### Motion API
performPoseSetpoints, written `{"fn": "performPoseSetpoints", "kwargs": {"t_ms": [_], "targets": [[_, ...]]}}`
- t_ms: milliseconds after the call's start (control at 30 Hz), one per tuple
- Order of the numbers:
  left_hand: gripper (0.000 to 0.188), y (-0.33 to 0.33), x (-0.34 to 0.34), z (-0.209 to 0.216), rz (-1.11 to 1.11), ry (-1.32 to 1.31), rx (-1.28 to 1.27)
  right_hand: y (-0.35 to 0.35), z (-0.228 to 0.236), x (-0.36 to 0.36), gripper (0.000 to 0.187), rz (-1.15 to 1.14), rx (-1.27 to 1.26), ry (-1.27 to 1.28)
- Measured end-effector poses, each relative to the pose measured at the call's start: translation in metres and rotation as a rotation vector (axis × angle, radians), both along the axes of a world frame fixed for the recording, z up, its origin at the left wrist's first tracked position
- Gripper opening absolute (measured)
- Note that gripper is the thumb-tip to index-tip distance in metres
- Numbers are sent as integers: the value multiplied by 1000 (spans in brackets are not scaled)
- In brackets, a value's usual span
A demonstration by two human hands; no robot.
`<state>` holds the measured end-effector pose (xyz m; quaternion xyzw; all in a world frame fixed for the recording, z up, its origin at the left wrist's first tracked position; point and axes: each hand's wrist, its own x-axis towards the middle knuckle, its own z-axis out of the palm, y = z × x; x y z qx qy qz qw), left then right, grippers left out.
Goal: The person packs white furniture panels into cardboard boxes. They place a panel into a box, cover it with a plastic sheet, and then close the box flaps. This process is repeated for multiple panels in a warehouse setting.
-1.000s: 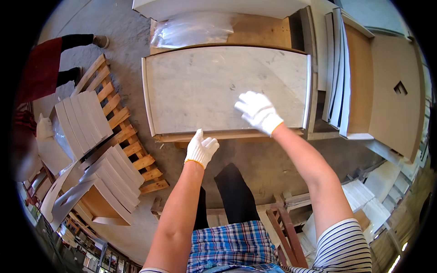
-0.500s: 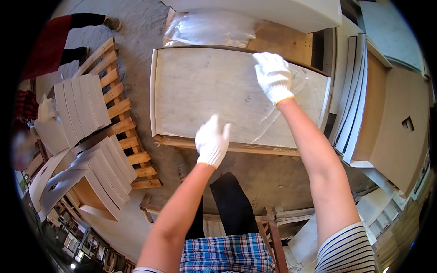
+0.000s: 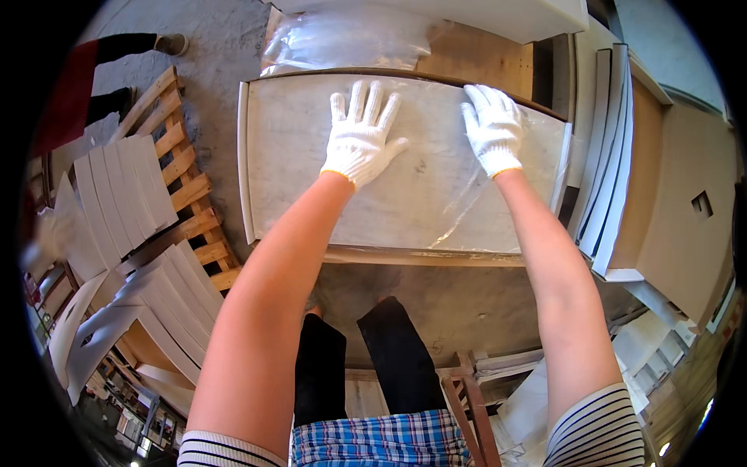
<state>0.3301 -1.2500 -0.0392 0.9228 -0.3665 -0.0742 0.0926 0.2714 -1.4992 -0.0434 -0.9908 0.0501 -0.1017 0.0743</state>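
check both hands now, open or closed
Left hand: open, spread over the pale board, holding nothing.
Right hand: near the board's far side; cannot tell if closed.

1. Readable text, labels, brands, numbers and signs: none.
2. White board (image 3: pixel 424 194): faint grey marks show on the upper face. They do not resolve into letters or numbers.
3. Cardboard box (image 3: pixel 685 175), right side: one dark, angular mark (image 3: pixel 702 204) shows on the brown face. It cannot be read as a letter or sign.
4. Clear plastic sheet (image 3: pixel 342 39), top: glare covers much of the surface. Any print cannot be made out.
5. White panels (image 3: pixel 124 194), left side: no characters can be made out on the visible faces.
6. Background, lower left edge: too small and blurred to read.
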Motion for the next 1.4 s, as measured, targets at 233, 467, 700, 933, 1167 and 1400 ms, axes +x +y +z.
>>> {"fn": "performPoseSetpoints", "kwargs": {"t_ms": [233, 467, 700, 933, 1167, 1400], "targets": [[56, -39, 28, 25, -85, -23, -113, -9, 24, 31, 42, -8, 95, 398], [49, -79, 65, 28, -319, -106, 184, -20, 32, 57, 47, 39, 114, 654], [63, -86, 57, 25, -254, 14, 196, -32, 29, 63, 44, 77, 229, 689], [67, -94, 56, 19, -149, 62, 274, -32, 31, 67, 44, 134, 235, 758], [65, -91, 60, 16, -119, 129, 198, -30, 36, 68, 44, 120, 288, 809], [63, -99, 58, 42, -161, 187, 237, -39, 48, 64, 40, 79, 437, 858]]}}
